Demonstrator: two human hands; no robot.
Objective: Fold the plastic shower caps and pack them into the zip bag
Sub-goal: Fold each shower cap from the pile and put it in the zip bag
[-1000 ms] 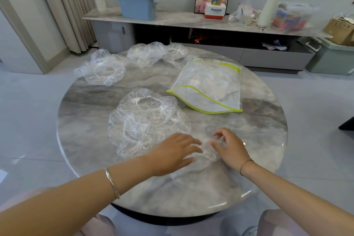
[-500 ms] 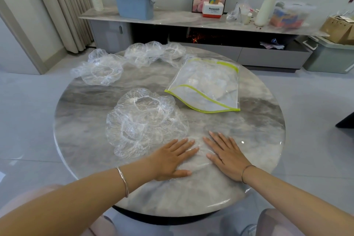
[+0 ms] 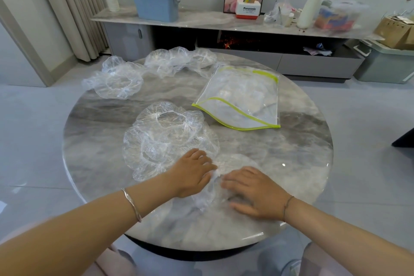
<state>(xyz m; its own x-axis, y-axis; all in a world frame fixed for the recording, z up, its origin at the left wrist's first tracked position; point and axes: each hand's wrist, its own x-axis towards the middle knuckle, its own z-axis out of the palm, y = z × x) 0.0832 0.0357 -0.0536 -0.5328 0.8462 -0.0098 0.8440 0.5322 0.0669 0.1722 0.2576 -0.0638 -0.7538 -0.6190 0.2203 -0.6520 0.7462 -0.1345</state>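
Note:
A clear plastic shower cap (image 3: pixel 237 162) lies flattened on the round marble table (image 3: pixel 298 163) near its front edge, bunched up between my hands. My left hand (image 3: pixel 192 173) has its fingers curled down into the bunched plastic. To its right, my right hand (image 3: pixel 255 192) rests flat on the cap, fingers pointing left. A pile of two or three more clear caps (image 3: pixel 165 136) sits just behind my left hand. The clear zip bag (image 3: pixel 239 101) with yellow-green edging lies flat at the right rear, some clear plastic inside it.
More loose caps lie at the far left (image 3: pixel 114 80) and the back (image 3: pixel 179 60) of the table. Behind the table runs a low cabinet (image 3: pixel 201 22) with a blue bin (image 3: pixel 154 3), boxes and bottles. Tiled floor surrounds the table.
Both hands lay flat with spread fingers on the cap half a second ago. They have now drawn back toward me and the cap is bunched between them, my left fingers curled.

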